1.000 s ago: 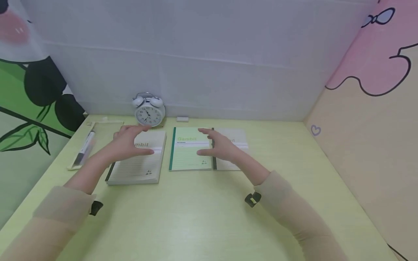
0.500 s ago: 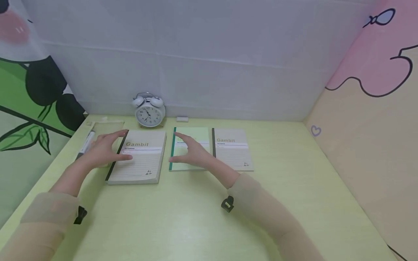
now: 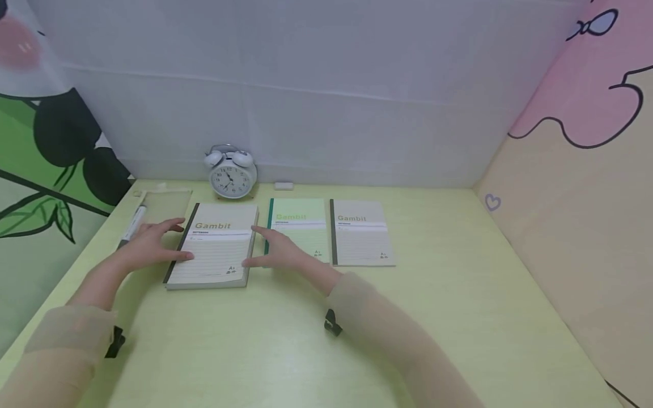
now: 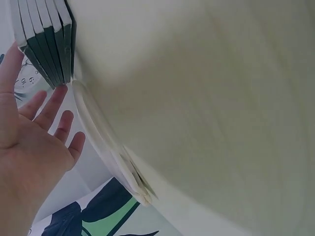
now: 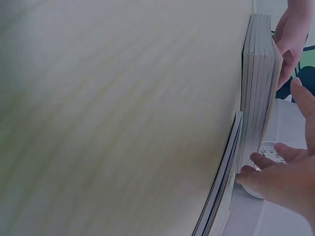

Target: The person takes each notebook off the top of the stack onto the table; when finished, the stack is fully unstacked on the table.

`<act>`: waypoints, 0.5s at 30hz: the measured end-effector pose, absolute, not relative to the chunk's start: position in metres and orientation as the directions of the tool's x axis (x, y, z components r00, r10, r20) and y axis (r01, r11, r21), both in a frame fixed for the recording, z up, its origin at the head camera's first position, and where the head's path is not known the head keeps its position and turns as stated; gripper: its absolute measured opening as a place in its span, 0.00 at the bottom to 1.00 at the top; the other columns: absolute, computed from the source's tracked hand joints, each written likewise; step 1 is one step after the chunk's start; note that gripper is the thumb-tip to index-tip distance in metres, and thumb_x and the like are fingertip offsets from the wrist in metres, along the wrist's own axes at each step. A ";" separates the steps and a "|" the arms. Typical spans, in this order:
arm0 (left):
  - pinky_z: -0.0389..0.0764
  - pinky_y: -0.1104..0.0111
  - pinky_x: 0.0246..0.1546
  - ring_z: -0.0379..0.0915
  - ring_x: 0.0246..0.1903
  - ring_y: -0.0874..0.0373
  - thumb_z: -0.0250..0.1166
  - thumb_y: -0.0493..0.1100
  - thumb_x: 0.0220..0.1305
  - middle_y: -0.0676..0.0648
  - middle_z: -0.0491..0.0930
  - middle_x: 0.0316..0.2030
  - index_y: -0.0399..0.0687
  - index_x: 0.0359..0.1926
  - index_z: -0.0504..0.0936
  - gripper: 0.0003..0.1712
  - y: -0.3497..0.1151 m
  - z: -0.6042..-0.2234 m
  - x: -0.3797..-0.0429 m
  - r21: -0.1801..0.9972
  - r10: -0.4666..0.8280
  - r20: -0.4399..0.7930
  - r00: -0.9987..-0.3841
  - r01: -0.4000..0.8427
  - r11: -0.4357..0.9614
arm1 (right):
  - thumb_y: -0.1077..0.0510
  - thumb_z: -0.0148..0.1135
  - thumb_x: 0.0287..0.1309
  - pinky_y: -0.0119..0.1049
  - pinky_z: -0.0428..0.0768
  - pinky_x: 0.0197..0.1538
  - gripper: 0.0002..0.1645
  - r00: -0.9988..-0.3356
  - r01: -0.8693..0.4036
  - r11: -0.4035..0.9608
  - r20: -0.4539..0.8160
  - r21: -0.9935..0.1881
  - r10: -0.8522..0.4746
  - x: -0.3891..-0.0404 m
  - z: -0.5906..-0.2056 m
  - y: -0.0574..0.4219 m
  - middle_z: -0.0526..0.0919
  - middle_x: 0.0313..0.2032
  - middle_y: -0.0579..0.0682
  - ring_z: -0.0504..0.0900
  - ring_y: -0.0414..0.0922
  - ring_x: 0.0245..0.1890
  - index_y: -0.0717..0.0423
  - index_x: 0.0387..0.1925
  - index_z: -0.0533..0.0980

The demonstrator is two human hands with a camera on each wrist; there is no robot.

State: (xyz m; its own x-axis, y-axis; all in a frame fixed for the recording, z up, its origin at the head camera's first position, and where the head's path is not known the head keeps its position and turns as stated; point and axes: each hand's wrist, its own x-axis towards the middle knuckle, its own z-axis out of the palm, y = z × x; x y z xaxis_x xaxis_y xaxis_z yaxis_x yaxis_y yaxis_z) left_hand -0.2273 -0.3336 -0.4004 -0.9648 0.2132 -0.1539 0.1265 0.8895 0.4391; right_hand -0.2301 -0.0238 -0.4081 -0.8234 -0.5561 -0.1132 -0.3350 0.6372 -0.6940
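A thick stack of grey-white "Gambit" notebooks (image 3: 219, 249) lies on the table, dark spines to the left. At that spine side is my left hand (image 3: 143, 249), fingers spread and the thumb over the cover's edge. In the left wrist view, a fingertip of the left hand (image 4: 32, 132) comes right up to the green-black spines (image 4: 54, 54). My right hand (image 3: 285, 253) reaches across the green notebook (image 3: 306, 226), its fingertips at the stack's right edge. The right wrist view has the right hand (image 5: 288, 177) beside the stacked page edges (image 5: 258, 83), fingers loosely spread.
Another grey notebook (image 3: 363, 238) lies right of the green one. Behind the stack stands a white twin-bell alarm clock (image 3: 232, 177), with a small white block (image 3: 283, 186) near it. A marker (image 3: 135, 221) lies in a clear pouch (image 3: 170, 199) at left. Walls border the table.
My right hand has moved left, from the right grey notebook across the green one to the stack's right edge. My left hand has drawn back leftward from over the stack to its spine side.
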 end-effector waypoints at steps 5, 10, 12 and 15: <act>0.59 0.36 0.52 0.51 0.59 0.29 0.66 0.72 0.44 0.27 0.66 0.59 0.37 0.70 0.52 0.63 -0.336 -0.403 -0.228 0.433 0.222 -0.193 -0.956 0.120 0.893 | 0.36 0.68 0.48 0.37 0.62 0.67 0.53 -0.834 -0.322 0.686 -0.146 -0.652 -0.531 -0.231 -0.417 -0.033 0.64 0.68 0.49 0.59 0.46 0.69 0.48 0.71 0.56; 0.62 0.36 0.52 0.56 0.59 0.29 0.66 0.72 0.45 0.26 0.66 0.59 0.38 0.70 0.52 0.63 -0.337 -0.406 -0.228 0.448 0.222 -0.211 -0.952 0.108 0.887 | 0.36 0.69 0.46 0.48 0.51 0.71 0.55 -0.850 -0.332 0.718 -0.136 -0.612 -0.509 -0.232 -0.424 -0.039 0.69 0.65 0.47 0.56 0.47 0.70 0.49 0.71 0.56; 0.62 0.35 0.52 0.56 0.58 0.29 0.66 0.71 0.45 0.26 0.65 0.59 0.38 0.71 0.52 0.63 -0.337 -0.406 -0.228 0.454 0.221 -0.211 -0.952 0.105 0.885 | 0.38 0.70 0.45 0.51 0.47 0.71 0.56 -0.850 -0.343 0.709 -0.118 -0.616 -0.514 -0.232 -0.424 -0.040 0.69 0.65 0.47 0.56 0.47 0.71 0.51 0.71 0.55; 0.62 0.35 0.52 0.55 0.59 0.29 0.66 0.71 0.45 0.25 0.65 0.59 0.38 0.71 0.50 0.64 -0.336 -0.406 -0.229 0.464 0.220 -0.210 -0.953 0.101 0.880 | 0.39 0.71 0.45 0.52 0.46 0.71 0.56 -0.846 -0.358 0.702 -0.104 -0.616 -0.523 -0.233 -0.425 -0.041 0.68 0.65 0.48 0.56 0.46 0.70 0.51 0.71 0.54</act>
